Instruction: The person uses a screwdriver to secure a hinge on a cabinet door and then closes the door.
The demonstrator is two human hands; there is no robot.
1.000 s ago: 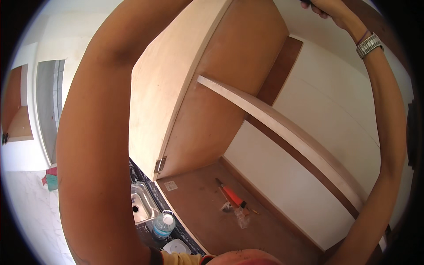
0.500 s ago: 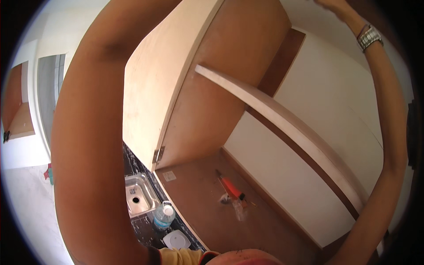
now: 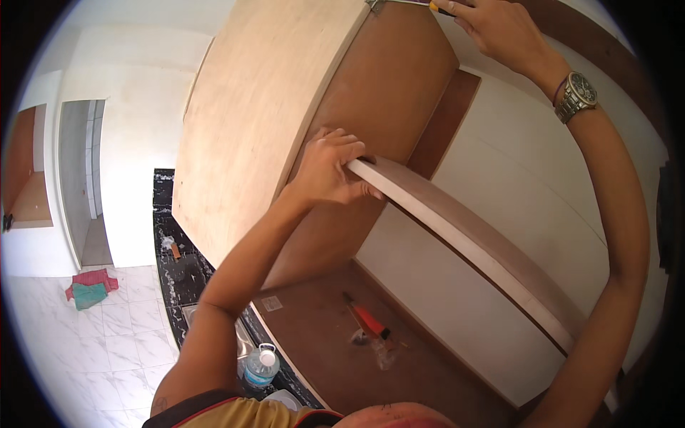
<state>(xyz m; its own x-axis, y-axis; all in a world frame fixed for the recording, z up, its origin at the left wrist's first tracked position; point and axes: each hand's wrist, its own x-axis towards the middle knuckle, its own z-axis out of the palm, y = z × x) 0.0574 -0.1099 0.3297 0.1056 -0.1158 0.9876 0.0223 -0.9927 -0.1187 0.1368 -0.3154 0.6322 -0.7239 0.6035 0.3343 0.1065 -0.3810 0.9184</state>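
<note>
My left hand (image 3: pixel 335 164) is closed on the front end of a pale-edged wooden shelf (image 3: pixel 457 242) inside an open plywood cabinet (image 3: pixel 385 78), fingers over the top and thumb below. At the top of the picture my right hand (image 3: pixel 503 28) grips a yellow-and-black tool (image 3: pixel 441 7), apparently a screwdriver, whose metal shaft points left toward a hinge (image 3: pixel 374 6) at the cabinet's upper edge. A wristwatch (image 3: pixel 576 96) is on my right wrist. On the brown bottom panel (image 3: pixel 428 378) lie an orange-and-black tool (image 3: pixel 367 317) and a small plastic bag (image 3: pixel 385 353).
Below at the left are a black marbled countertop (image 3: pixel 164 228), a partly hidden steel sink (image 3: pixel 242 335) and a water bottle (image 3: pixel 261 365). Red and green cloths (image 3: pixel 89 292) lie on white tiles (image 3: pixel 114 349). A doorway (image 3: pixel 82 178) and another cabinet opening (image 3: pixel 28 192) stand at the far left.
My left arm has swung down from overhead, and its hand has taken hold of the shelf. My right hand has shifted leftward, showing the tool's handle. The shelf sits slightly lower in the picture.
</note>
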